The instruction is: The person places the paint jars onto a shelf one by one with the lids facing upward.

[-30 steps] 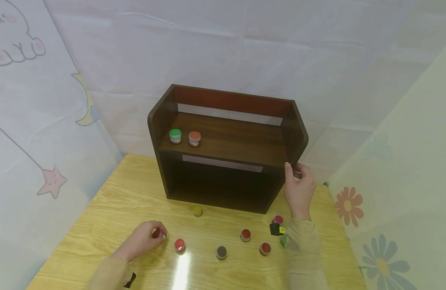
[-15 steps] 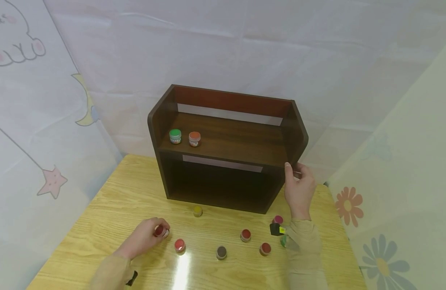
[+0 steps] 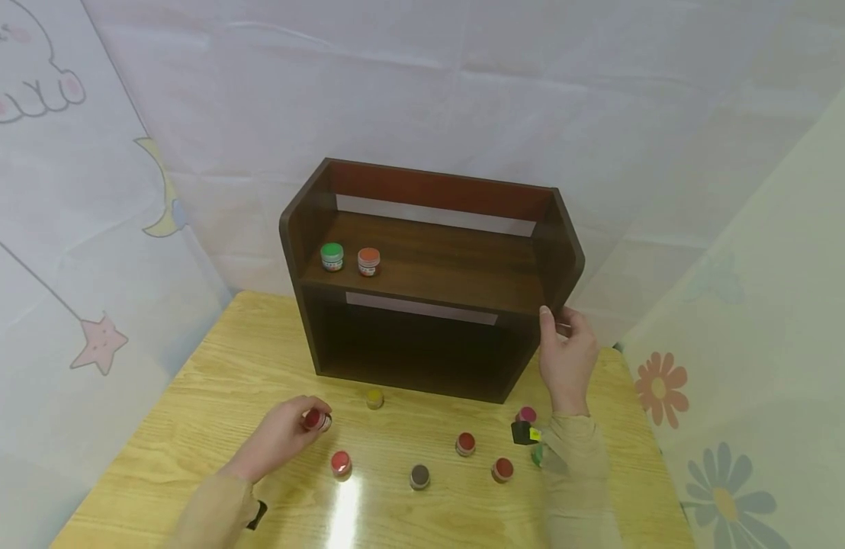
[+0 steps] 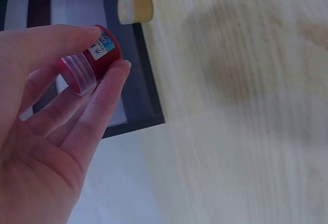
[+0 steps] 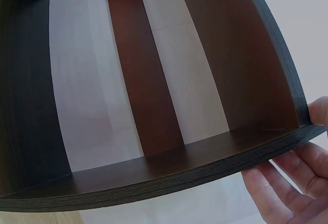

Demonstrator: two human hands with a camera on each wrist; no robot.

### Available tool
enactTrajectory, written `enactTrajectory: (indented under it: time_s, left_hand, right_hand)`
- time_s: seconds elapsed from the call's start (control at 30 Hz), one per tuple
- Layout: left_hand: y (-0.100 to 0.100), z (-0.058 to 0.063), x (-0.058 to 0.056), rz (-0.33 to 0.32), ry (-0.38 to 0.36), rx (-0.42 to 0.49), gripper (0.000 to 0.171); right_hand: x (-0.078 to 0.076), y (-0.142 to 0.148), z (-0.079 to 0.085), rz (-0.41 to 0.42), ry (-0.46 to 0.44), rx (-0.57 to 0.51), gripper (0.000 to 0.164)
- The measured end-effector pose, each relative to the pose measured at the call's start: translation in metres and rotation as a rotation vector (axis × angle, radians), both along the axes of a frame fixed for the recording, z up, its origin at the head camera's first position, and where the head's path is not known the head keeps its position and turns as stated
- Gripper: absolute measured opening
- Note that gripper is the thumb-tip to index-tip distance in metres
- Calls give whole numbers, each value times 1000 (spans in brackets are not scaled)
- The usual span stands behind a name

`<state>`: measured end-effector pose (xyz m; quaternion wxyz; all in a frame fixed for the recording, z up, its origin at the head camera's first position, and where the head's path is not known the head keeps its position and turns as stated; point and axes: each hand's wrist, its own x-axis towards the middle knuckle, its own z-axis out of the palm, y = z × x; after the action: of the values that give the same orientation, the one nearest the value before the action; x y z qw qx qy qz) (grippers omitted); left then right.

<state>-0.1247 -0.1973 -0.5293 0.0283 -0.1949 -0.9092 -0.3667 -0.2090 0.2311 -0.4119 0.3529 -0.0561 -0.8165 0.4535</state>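
Note:
My left hand (image 3: 280, 433) pinches a small dark red paint jar (image 3: 314, 419) just above the table. In the left wrist view the jar (image 4: 106, 55) lies tilted between thumb and fingers, with its clear ridged lid towards the palm. My right hand (image 3: 568, 358) grips the right side panel of a dark brown two-tier shelf (image 3: 450, 263). The right wrist view has its thumb and fingers on either side of the panel edge (image 5: 205, 175). On the upper board, at the left, stand a green paint jar (image 3: 332, 258) and an orange paint jar (image 3: 369, 261).
A yellow jar (image 3: 374, 399) stands before the shelf. Nearer are a bright red jar (image 3: 341, 463), a dark brown jar (image 3: 419, 477) and two dark red jars (image 3: 466, 444). By the right sleeve are a magenta jar (image 3: 526, 415) and a partly hidden green jar (image 3: 537, 455).
My left hand has lifted the dark red jar and moved forward and slightly right, towards the shelf. The right hand stays on the side panel.

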Motion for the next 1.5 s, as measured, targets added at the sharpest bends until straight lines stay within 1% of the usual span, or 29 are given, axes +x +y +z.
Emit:
enactTrajectory:
  time_s: [0.17,0.27,0.43,0.57,0.67,0.73,0.8,0.9,1.1,1.27,1.5]
  left_hand:
    - [4,8,-5,0,62,11,23]
    - [5,14,-9,-10,83,13,25]
    - [7,24,-13,-36,72,11,23]
    - [9,32,-17,-38,50,-6,25]
    - [11,38,-19,-46,65,-16,26]
    - [11,42,-21,-56,90,-15,25]
    - [11,45,-22,-62,119,-17,25]
    - [11,48,-24,-67,143,-15,26]
    - [13,53,-24,-83,142,22,30]
    - [15,57,-25,-80,150,8,33]
    - [20,66,-29,-85,199,16,26]
  right_hand:
    - [0,0,0,3,4,-3,36]
    - [-1,0,1,4,9,-6,36]
    - [-1,0,0,5,7,-5,36]
    - [-1,0,0,7,6,-10,36]
    - [-1,1,0,9,12,-9,36]
    - [0,1,0,9,15,-6,36]
    - [0,1,0,8,15,-5,37]
    - [0,1,0,7,12,-7,37]
    - [0,0,1,8,10,-11,36]
    - [1,0,1,9,9,-13,36]
    - [1,0,1,8,-1,-14,36]
